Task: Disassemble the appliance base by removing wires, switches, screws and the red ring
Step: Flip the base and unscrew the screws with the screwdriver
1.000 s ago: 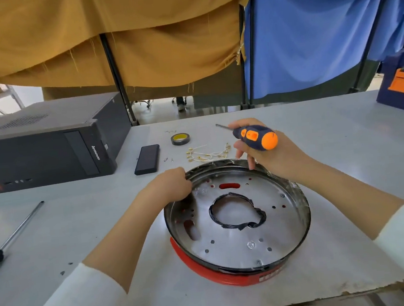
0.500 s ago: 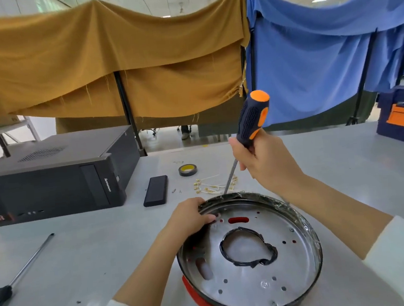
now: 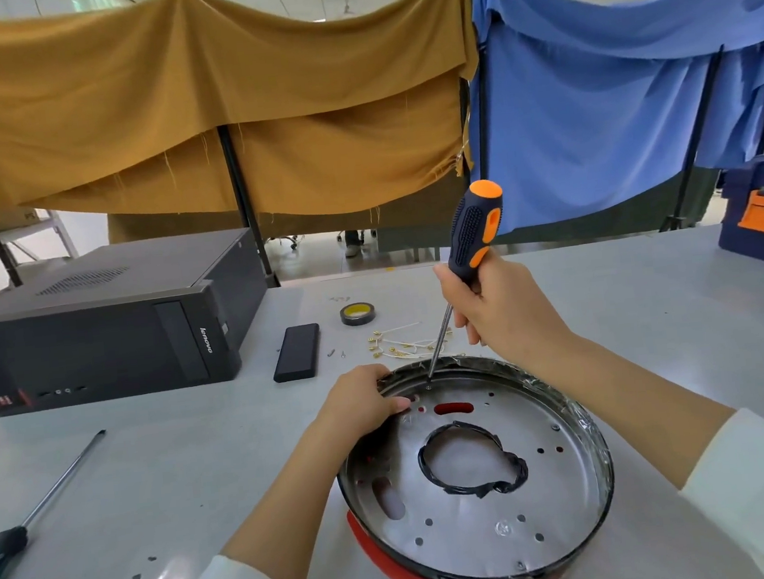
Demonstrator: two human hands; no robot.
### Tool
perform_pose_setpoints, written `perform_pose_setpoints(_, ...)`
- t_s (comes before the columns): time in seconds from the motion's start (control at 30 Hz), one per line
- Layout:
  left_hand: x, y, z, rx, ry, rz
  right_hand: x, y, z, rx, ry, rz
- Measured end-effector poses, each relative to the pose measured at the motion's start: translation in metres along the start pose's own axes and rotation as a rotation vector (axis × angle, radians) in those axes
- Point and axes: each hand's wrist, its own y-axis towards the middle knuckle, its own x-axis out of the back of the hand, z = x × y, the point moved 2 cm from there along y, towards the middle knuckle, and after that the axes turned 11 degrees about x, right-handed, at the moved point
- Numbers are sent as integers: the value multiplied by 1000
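Since a sec ago I've swung the screwdriver (image 3: 470, 253) from lying sideways over the far rim to nearly upright, tip now down on a screw (image 3: 428, 385) at the far edge of the plate; view has also tipped up, so the base sits lower in frame.

My right hand (image 3: 503, 310) is wrapped round the lower handle, fingers curled tight on it, orange cap sticking out above. My left hand (image 3: 363, 405) is curled over the far-left rim of the appliance base (image 3: 477, 476), fingertips hooked inside, pinning it to the bench (image 3: 155, 474).

Handling, my guess: base is a stiff metal pan w/ thin upright wall, fairly light, so it'll want to spin or skate when I put torque on. Best hold is the rim right beside the screw, where my left already is. Plate looks shiny and slick; rim edge has crinkly film or tape on it, may be sharp. Screw is tiny, easy to lose or cam out of.

Red ring (image 3: 397, 563) sits under the pan, showing only at the near-left edge, well apart from both hands. Screw lies just right of my left fingertips, directly under the shaft, below my right hand. Loose wires (image 3: 399, 346) lie on the bench just beyond the rim.
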Motion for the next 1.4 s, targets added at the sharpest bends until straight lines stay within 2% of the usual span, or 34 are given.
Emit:
perform_pose_setpoints(0.8,-1,2,0,15,9,5,-7,2,-1,-28,8,42)
perform_pose_setpoints(1.1,-2,-1,-1,24,4,2,-23,28,-4,-142,-155,-56)
perform_pose_setpoints(1.4,-4,1,1,6,8,-13,-35,38,-16,-146,-369,-226)
